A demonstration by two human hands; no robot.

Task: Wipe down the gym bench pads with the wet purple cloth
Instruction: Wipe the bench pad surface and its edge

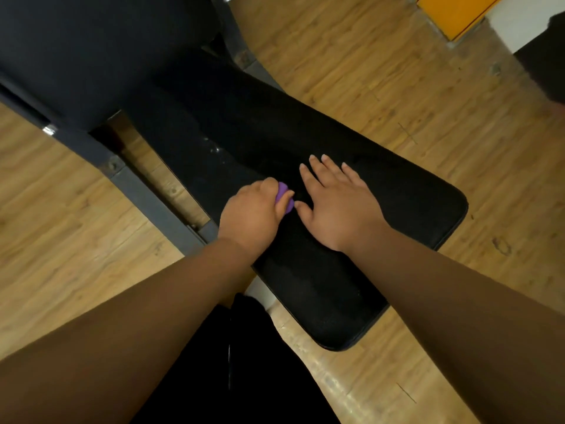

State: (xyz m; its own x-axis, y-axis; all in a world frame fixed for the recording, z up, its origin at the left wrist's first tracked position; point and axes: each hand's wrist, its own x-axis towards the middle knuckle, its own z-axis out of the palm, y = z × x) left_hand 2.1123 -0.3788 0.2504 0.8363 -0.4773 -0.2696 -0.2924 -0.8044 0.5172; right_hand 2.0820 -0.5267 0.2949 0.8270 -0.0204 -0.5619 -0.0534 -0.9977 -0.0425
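Note:
A black seat pad (397, 203) of the gym bench runs diagonally through the middle of the view. My left hand (250, 215) grips a bunched purple cloth (285, 198) and holds it against the pad near its left edge; only a small fold of the cloth shows past my fingers. Just to the right, my right hand (336, 206) rests flat on the pad with straight, spread fingers. A second, larger dark pad (91, 50) rises at the upper left. A few wet specks (215, 148) glint on the seat pad farther up.
The bench's grey metal frame (146, 191) with bolts runs along the left of the pad. Wooden floor (382, 71) surrounds the bench. An orange object (452, 13) and a dark shape (541, 68) sit at the upper right. My dark trousers (244, 362) fill the bottom centre.

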